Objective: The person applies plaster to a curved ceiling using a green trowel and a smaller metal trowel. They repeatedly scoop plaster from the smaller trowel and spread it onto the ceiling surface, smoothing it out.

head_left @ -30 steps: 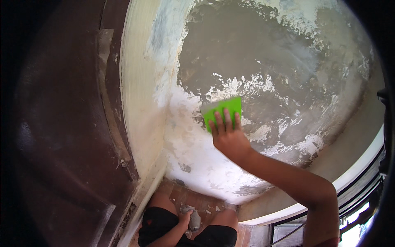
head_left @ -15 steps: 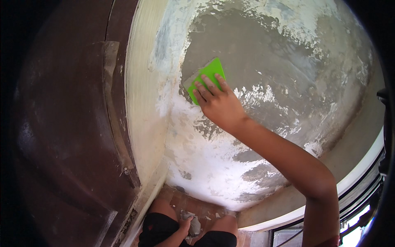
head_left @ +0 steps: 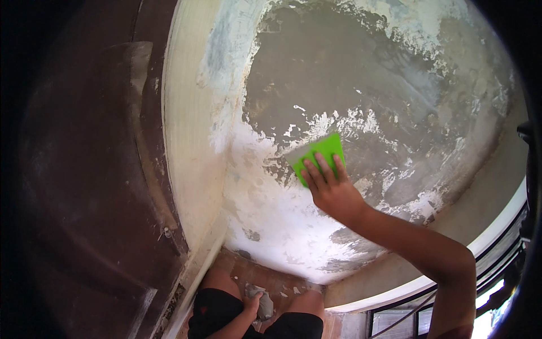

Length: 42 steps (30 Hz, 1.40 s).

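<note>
My right hand (head_left: pixel 337 189) presses a bright green plastic spreader (head_left: pixel 327 150) against the wall (head_left: pixel 316 68), its fingers spread over the flat face. Grey paste coats the spreader's upper left edge. Around it the wall is patchy, with smooth grey filler above and flaking white paint below. Low down between my knees, my left hand (head_left: pixel 252 303) is closed on a grey lump (head_left: pixel 264 307) that looks like putty. Whether that lump sits on a board or in a wrapping is too small to tell.
A dark brown door (head_left: pixel 84 169) with a worn strip stands at the left, beside a cream frame (head_left: pixel 192 124). Reddish floor tiles (head_left: pixel 276 281) carry pale flakes. A ledge (head_left: pixel 389 277) curves along the right, with a barred window (head_left: pixel 418 319) below it.
My right hand has moved the green spreader down and to the right over the wall, onto the white flaky patch. The left hand still holds the grey lump low down.
</note>
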Motion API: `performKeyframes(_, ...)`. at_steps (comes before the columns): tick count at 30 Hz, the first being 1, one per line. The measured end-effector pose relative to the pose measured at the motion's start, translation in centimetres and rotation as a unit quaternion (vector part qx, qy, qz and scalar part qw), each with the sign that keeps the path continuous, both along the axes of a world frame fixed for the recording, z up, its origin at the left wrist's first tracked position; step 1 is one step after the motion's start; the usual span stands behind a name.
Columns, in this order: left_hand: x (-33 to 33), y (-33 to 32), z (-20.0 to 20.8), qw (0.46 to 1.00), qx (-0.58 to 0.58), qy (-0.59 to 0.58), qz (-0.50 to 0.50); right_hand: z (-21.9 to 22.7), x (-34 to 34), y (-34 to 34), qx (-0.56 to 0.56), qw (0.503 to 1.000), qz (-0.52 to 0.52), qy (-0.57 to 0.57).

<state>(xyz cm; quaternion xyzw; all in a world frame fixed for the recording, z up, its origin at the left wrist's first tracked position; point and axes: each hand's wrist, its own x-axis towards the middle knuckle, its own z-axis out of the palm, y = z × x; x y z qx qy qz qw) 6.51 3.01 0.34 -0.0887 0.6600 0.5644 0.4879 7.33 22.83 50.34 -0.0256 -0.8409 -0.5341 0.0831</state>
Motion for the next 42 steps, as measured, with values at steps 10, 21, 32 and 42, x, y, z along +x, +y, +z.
performKeyframes(10,-0.4,-0.8,3.2,0.996,0.073,-0.042,-0.017,8.1,-1.9,-6.8,-0.083,0.987,0.072,0.114)
performKeyframes(21,-0.7,0.1,0.1,0.997,0.02,-0.07,-0.027,3.7,-11.1,-0.6,0.002,0.982,0.064,0.175)
performKeyframes(32,-0.7,-0.2,2.9,0.999,-0.016,-0.033,-0.038,-4.5,-1.4,-1.9,-0.083,0.996,-0.021,-0.013)
performKeyframes(42,0.6,0.9,-4.8,0.999,0.017,-0.033,-0.017,9.4,-7.4,-2.9,-0.014,0.973,0.134,0.186)
